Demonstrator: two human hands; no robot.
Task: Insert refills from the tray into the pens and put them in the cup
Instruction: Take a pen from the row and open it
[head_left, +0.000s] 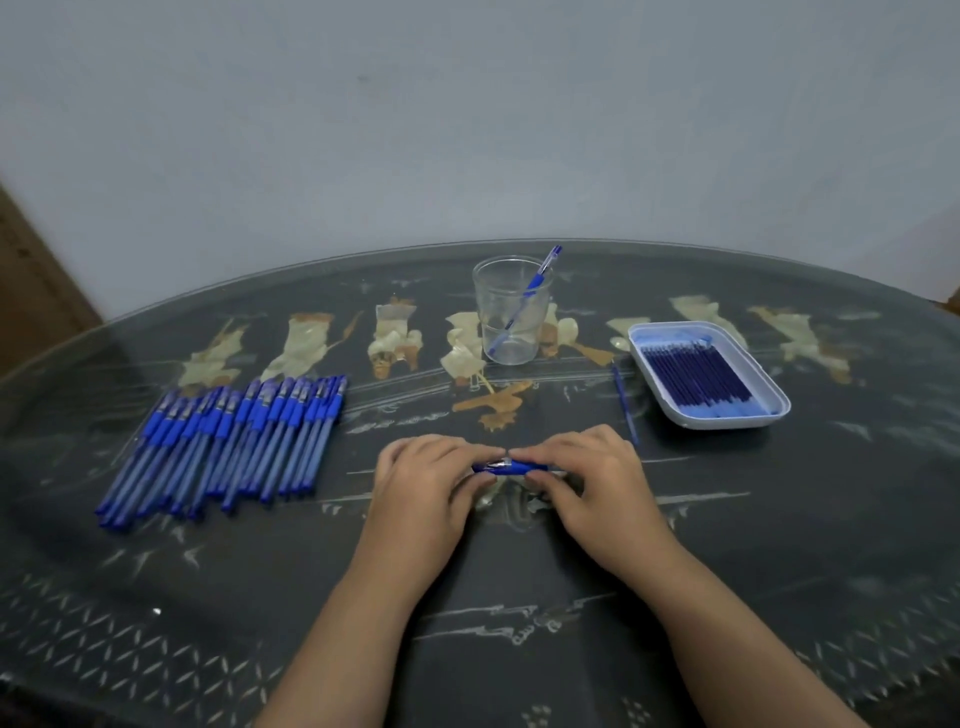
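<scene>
Standing in the cup (511, 312) at upper centre is 1 finished pen (535, 283); the row of pens (228, 441) at left and tray (769, 410) of refills (696, 376) at right remain. Both hands, left (423, 488) and right (592, 483), pinch a pen (506, 467) between them at centre frame, just above the worktop (831, 519).

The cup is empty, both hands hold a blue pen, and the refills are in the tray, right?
Not quite: the head view shows the cup holds one leaning pen. The left hand and right hand do hold a blue pen, and the refills do lie in the tray.
</scene>
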